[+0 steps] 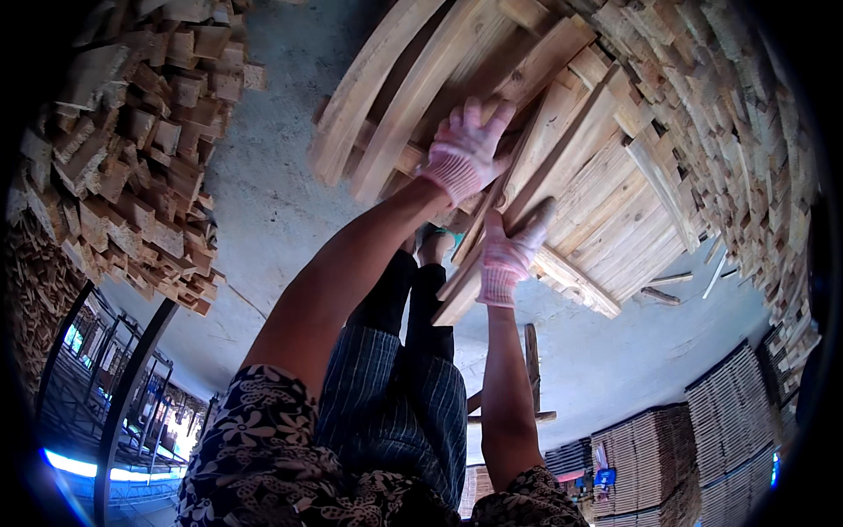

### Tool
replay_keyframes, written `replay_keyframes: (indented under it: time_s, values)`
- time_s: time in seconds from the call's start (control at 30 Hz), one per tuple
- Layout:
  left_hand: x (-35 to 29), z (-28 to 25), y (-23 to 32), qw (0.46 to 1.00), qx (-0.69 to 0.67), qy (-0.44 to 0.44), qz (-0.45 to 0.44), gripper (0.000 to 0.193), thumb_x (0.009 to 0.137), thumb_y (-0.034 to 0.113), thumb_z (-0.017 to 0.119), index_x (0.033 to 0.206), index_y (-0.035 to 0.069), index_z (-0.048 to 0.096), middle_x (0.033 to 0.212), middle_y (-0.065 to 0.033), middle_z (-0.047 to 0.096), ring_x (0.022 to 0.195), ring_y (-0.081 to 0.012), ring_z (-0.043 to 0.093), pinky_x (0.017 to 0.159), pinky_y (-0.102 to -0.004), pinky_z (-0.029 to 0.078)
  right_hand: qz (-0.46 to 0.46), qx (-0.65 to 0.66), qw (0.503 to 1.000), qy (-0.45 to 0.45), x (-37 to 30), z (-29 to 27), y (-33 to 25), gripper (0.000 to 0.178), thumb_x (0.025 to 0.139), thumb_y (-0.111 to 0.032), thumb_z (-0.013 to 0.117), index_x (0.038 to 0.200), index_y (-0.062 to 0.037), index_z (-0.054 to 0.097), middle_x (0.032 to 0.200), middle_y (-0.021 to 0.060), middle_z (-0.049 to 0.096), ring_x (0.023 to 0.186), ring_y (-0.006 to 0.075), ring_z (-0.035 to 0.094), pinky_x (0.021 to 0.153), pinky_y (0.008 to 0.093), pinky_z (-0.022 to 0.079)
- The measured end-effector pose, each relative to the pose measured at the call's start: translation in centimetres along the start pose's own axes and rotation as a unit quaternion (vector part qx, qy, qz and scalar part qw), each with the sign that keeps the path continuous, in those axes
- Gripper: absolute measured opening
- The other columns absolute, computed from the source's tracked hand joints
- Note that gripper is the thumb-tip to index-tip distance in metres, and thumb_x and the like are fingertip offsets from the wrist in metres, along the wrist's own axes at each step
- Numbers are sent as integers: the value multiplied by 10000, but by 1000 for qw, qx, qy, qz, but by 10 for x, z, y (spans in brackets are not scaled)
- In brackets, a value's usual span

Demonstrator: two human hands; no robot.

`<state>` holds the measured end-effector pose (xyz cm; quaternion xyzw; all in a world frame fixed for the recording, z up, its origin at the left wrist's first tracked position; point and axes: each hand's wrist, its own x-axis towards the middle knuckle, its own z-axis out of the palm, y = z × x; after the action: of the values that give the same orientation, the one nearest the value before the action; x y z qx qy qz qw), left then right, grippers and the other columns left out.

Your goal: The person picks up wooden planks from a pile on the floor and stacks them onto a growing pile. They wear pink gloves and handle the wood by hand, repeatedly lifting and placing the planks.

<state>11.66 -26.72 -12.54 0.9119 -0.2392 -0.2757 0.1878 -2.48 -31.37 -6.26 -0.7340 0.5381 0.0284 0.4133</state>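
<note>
Both my hands wear pinkish-white knitted gloves. My left hand (465, 149) has its fingers stretched out over wooden boards and rests against a darker board (546, 60); it grips nothing that I can see. Closer to me and to the right, my right hand (509, 255) is closed around a long narrow wooden plank (566, 158), thumb on one side and fingers on the other. That plank lies slanted across a stack of flat boards (606, 220). Left of it are long curved-looking boards (408, 97) with gaps between them.
High piles of cut wood pieces (132, 158) stand on the left, and another stacked wall of wood (711, 97) on the right. Loose offcuts (660, 296) lie on the grey floor (272, 132). A dark metal post (132, 386) rises at lower left. Bundled slats (637, 457) stand at lower right.
</note>
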Motion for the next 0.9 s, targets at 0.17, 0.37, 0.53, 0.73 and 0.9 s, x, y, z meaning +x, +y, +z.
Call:
replay_keyframes:
  time_s: [0.17, 0.37, 0.53, 0.73, 0.9]
  values:
    - [15, 20, -6, 999, 17, -29, -28, 681, 871, 247, 627, 1484, 333, 343, 1265, -241, 420, 1026, -426, 565, 799, -515, 528, 12, -56, 998, 3, 7, -12, 32, 965, 779, -138, 783, 1558, -66, 217, 1549, 214, 328, 1412, 343, 364, 1143, 374, 338]
    - [1, 24, -23, 996, 69, 44, -38, 666, 855, 251, 654, 1457, 333, 381, 1153, -236, 465, 934, -414, 586, 724, -522, 539, 73, -256, 964, -22, 38, 33, 24, 1068, 781, -371, 783, 1577, -161, 103, 1244, 255, 483, 1171, 468, 508, 958, 512, 454]
    - [-16, -6, -5, 985, 98, 140, 27, 673, 798, 331, 725, 1409, 288, 446, 1319, -226, 376, 1197, -430, 433, 938, -547, 469, 103, -308, 946, -11, 45, 46, 16, 1077, 786, -396, 756, 1577, -184, 56, 1177, 244, 477, 1078, 448, 565, 904, 519, 474]
    - [22, -94, -111, 985, 45, 146, -82, 733, 898, 416, 625, 1512, 150, 326, 1367, -245, 425, 1220, -410, 460, 1045, -472, 409, 106, -151, 982, -42, 40, 17, 15, 1066, 790, -327, 751, 1584, -197, 52, 1412, 281, 405, 1273, 478, 460, 1036, 507, 425]
    - [41, -67, -196, 955, -209, 22, -209, 775, 930, 480, 613, 1533, 117, 290, 1463, -167, 433, 1338, -269, 426, 1115, -352, 324, 30, -18, 999, -9, 14, 2, 20, 1066, 767, -276, 773, 1580, -92, 109, 1568, 256, 266, 1439, 396, 293, 1173, 435, 303]
